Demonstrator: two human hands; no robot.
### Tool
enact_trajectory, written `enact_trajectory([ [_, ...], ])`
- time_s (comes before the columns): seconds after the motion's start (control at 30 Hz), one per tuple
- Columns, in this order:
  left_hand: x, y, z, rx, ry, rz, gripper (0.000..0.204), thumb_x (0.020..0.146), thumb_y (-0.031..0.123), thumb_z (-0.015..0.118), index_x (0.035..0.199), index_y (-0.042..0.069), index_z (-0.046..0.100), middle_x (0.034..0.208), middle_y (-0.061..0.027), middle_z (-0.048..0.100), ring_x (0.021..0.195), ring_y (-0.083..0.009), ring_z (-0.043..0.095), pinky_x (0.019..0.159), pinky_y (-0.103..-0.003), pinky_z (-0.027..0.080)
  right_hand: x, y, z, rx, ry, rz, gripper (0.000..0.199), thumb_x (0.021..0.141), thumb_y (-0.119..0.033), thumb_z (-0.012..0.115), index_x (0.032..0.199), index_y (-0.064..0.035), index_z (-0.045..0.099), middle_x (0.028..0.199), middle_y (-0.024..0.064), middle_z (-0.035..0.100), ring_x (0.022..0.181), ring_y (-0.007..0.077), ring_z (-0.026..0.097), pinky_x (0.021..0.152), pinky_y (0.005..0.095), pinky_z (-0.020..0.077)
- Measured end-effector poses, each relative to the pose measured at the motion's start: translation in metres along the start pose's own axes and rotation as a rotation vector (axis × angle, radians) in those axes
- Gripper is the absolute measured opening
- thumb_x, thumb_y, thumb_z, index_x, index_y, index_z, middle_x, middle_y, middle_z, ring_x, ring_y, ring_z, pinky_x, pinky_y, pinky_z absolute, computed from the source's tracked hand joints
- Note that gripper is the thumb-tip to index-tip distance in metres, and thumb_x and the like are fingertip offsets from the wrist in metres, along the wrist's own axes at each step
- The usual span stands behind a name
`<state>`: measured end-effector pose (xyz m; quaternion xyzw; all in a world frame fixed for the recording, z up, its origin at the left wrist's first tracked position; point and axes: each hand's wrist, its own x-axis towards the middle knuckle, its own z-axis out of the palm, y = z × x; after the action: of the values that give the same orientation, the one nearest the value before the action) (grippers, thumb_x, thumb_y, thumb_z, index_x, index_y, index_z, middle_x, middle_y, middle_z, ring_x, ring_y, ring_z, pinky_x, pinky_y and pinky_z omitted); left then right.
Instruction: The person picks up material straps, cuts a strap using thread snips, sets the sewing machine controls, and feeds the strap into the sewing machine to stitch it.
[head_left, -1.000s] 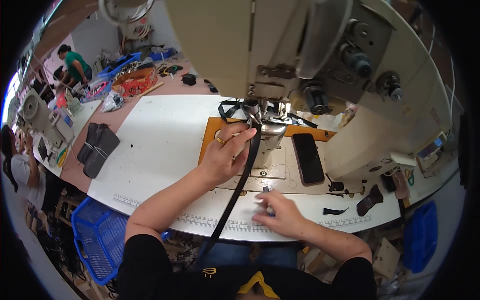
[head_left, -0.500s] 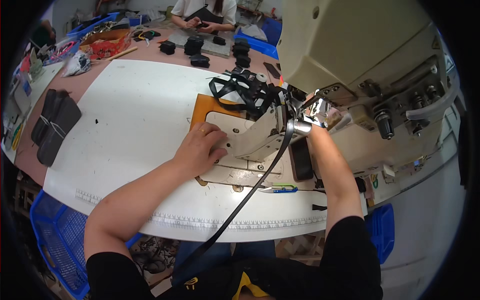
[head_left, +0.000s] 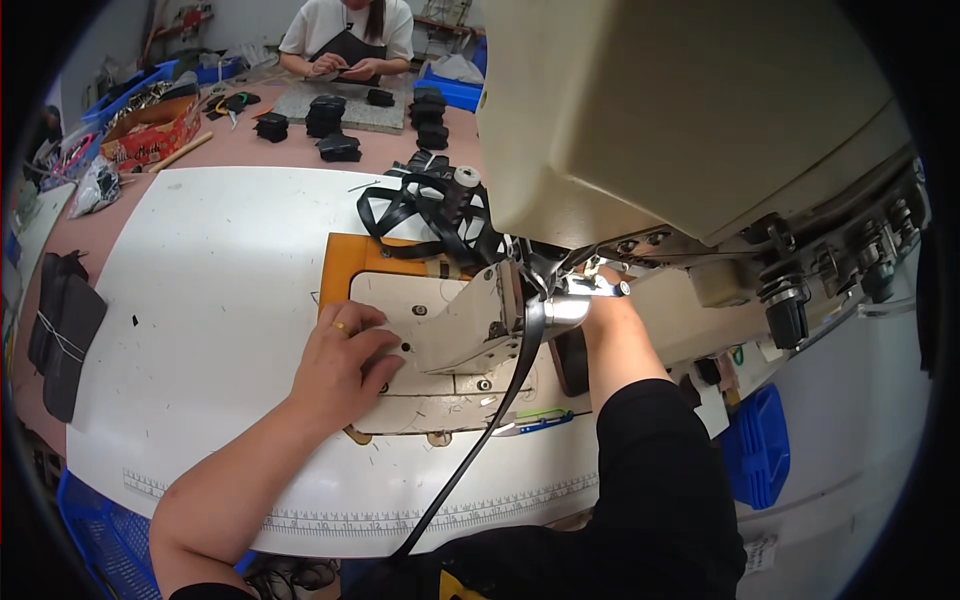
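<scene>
While the sewing machine point(head_left: 690, 110) filled the upper right of my view, I had my left hand point(head_left: 345, 360) lying flat on its pale bed plate point(head_left: 440, 400), fingers spread loosely and gripping nothing, a ring showing on one finger. My right hand point(head_left: 600, 300) reached in under the machine head beside the metal folder guide point(head_left: 480, 320); its fingers were hidden, so I could not tell whether they were closed on anything. The black strap point(head_left: 490, 430) ran up from the table's front edge, over the bed plate, into that guide by the needle. Beyond the needle a tangle of sewn black strap point(head_left: 430, 210) lay heaped on the orange board point(head_left: 345, 262). The white table point(head_left: 200, 270) spread to my left. Across the far side, another person point(head_left: 345, 35) sat handling small black pieces point(head_left: 325, 115).
</scene>
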<state>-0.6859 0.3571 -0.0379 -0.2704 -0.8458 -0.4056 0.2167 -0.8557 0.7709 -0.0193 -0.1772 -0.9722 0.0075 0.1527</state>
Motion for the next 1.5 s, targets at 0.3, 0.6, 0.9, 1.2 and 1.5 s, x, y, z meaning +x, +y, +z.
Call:
enact_trajectory([
  [0.3,0.001,-0.001,0.000,0.025,0.019,0.004,0.017,0.066,0.005,0.071,0.081,0.004,0.066,0.097,-0.0104,0.054,0.092,-0.0278,0.050,0.076,-0.035,0.045,0.019,0.013,0.004,0.005,-0.062,0.010,0.028,0.080,-0.024,0.058,0.100,-0.0040,0.055,0.092,0.0095,0.058,0.073,0.0198,0.054,0.059,0.0300,0.0396],
  [0.6,0.000,-0.002,0.002,0.024,0.023,0.049,0.017,0.067,0.007,0.070,0.083,0.005,0.066,0.097,-0.0095,0.054,0.092,-0.0275,0.050,0.076,-0.035,0.045,0.056,-0.008,0.003,0.022,-0.126,-0.020,0.030,0.083,-0.028,0.056,0.102,-0.0043,0.055,0.089,0.0076,0.059,0.065,0.0166,0.055,0.053,0.0276,0.0398],
  [0.9,-0.005,-0.004,-0.002,0.024,0.038,0.039,0.016,0.068,0.009,0.070,0.083,0.006,0.066,0.096,-0.0085,0.054,0.092,-0.0270,0.050,0.078,-0.035,0.045,0.059,-0.120,-0.011,0.313,-0.313,-0.259,0.033,0.086,-0.032,0.054,0.104,-0.0046,0.055,0.087,0.0057,0.060,0.058,0.0135,0.056,0.048,0.0252,0.0400],
  [1.2,0.001,-0.002,0.008,0.039,0.032,0.083,0.014,0.069,0.008,0.069,0.082,0.005,0.066,0.095,-0.0091,0.055,0.094,-0.0277,0.050,0.077,-0.035,0.045,-0.012,-0.196,-0.053,0.847,-0.476,-0.590,0.035,0.087,-0.034,0.055,0.107,-0.0052,0.055,0.080,0.0035,0.061,0.053,0.0108,0.058,0.044,0.0236,0.0411],
  [1.5,-0.004,0.000,0.003,0.084,0.055,0.023,0.016,0.070,0.011,0.069,0.084,0.004,0.066,0.095,-0.0098,0.057,0.095,-0.0290,0.050,0.081,-0.037,0.045,-0.064,-0.142,-0.087,0.344,0.118,-0.527,0.033,0.078,-0.027,0.061,0.101,-0.0027,0.057,0.085,0.0098,0.061,0.066,0.0184,0.059,0.059,0.0293,0.0438],
])
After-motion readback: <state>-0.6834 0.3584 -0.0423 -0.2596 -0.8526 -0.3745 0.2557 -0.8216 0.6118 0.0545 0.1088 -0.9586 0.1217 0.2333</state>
